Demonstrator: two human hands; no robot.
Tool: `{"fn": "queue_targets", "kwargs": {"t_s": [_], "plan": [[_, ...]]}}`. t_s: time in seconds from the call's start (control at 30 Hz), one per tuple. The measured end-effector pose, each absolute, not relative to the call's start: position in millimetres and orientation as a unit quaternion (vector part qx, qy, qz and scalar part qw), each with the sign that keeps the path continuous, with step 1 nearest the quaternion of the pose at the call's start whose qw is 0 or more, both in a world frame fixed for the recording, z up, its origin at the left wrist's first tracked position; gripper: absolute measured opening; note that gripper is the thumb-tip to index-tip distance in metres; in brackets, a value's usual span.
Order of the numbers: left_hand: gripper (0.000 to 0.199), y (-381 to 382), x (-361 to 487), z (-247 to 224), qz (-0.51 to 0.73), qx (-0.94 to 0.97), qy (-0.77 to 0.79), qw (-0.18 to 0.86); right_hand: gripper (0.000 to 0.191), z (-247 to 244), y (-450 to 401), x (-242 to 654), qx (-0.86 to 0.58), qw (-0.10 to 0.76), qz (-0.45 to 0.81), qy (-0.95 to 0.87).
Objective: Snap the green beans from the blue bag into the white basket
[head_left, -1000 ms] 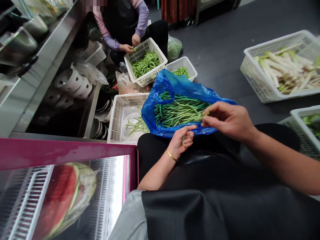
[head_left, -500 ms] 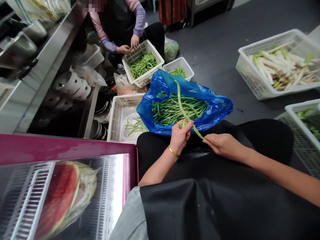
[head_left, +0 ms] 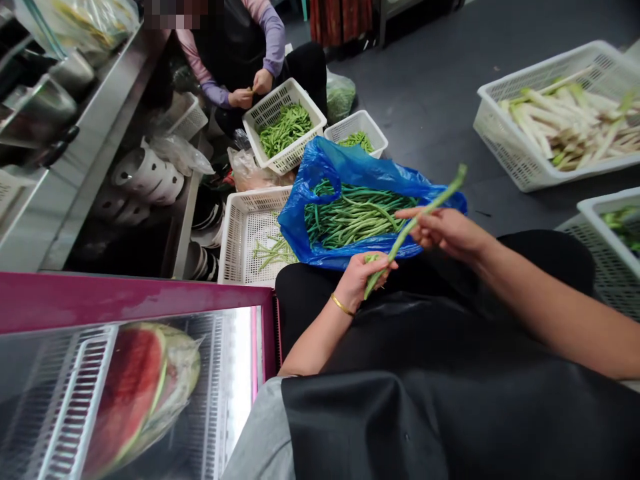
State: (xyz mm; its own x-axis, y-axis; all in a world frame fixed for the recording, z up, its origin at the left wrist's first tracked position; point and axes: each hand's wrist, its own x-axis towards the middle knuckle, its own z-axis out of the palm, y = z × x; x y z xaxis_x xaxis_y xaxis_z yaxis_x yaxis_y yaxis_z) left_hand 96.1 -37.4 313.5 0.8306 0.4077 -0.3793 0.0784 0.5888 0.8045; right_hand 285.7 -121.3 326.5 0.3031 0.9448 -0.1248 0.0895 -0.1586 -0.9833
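Observation:
My left hand [head_left: 363, 277], with a gold bangle at the wrist, is closed on a long green bean [head_left: 415, 230] and on some short bean pieces. The bean slants up to the right from it. My right hand [head_left: 445, 230] is at the bean's middle, its index finger behind the bean; whether it grips the bean is hard to tell. Beyond both hands lies a blue plastic bag [head_left: 373, 163], open at the top and full of long green beans [head_left: 360, 217]. To its left, a white basket [head_left: 240, 227] holds a few bean pieces [head_left: 274, 252].
Across from me a person's hands [head_left: 253, 91] work over a basket of cut beans [head_left: 285, 130]. A smaller bean basket [head_left: 379, 133] stands beside it. Right: a basket of white stalks [head_left: 565, 127]. Lower left: a glass-topped case with watermelon [head_left: 133, 387].
My right hand has moved up and left, over the bag's edge. The long bean has swung from leaning left to leaning right. My left hand stays closed, slightly lower.

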Motion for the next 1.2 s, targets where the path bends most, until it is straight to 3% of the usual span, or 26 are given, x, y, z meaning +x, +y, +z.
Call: {"fn": "queue_targets", "kwargs": {"t_s": [0.07, 0.17, 0.23, 0.33, 0.47, 0.7, 0.87, 0.97, 1.07, 1.13, 1.2], "plan": [[0.031, -38.8, 98.7, 305.5, 0.109, 0.468, 0.324, 0.815, 0.035, 346.8, -121.3, 275.8, -0.647, 0.552, 0.302, -0.43], [0.031, -34.5, 102.1, 291.2, 0.174, 0.444, 0.453, 0.754, 0.025, 361.9, -128.8, 247.7, -0.597, 0.493, 0.225, -0.592], [0.034, -31.1, 102.8, 285.8, 0.202, 0.396, 0.475, 0.76, 0.025, 355.6, -130.0, 234.7, -0.581, 0.458, 0.301, -0.602], [0.043, -31.6, 102.2, 288.4, 0.166, 0.379, 0.398, 0.819, 0.031, 330.2, -120.9, 234.8, -0.611, 0.446, 0.463, -0.462], [0.044, -40.4, 100.0, 301.0, 0.124, 0.415, 0.349, 0.831, 0.037, 306.0, -107.9, 249.5, -0.609, 0.441, 0.528, -0.394], [0.042, -47.7, 83.4, 319.9, 0.137, 0.553, 0.212, 0.794, 0.047, 298.0, -123.1, 242.9, -0.327, 0.489, 0.765, -0.262], [0.036, -43.8, 73.9, 324.5, 0.104, 0.603, 0.184, 0.769, 0.046, 288.3, -131.7, 231.3, -0.281, 0.463, 0.807, -0.237], [0.032, -46.2, 84.9, 322.3, 0.196, 0.553, 0.235, 0.775, 0.048, 295.8, -123.9, 218.7, -0.348, 0.534, 0.735, -0.23], [0.037, -44.9, 104.3, 315.5, 0.316, 0.404, 0.34, 0.788, 0.041, 311.1, -111.2, 203.2, -0.503, 0.628, 0.519, -0.289], [0.043, -38.5, 112.5, 309.5, 0.342, 0.326, 0.395, 0.788, 0.035, 319.3, -105.3, 198.3, -0.567, 0.605, 0.396, -0.394], [0.046, -30.1, 112.8, 304.7, 0.336, 0.299, 0.429, 0.784, 0.033, 322.1, -102.6, 200.8, -0.594, 0.534, 0.387, -0.46]]}}
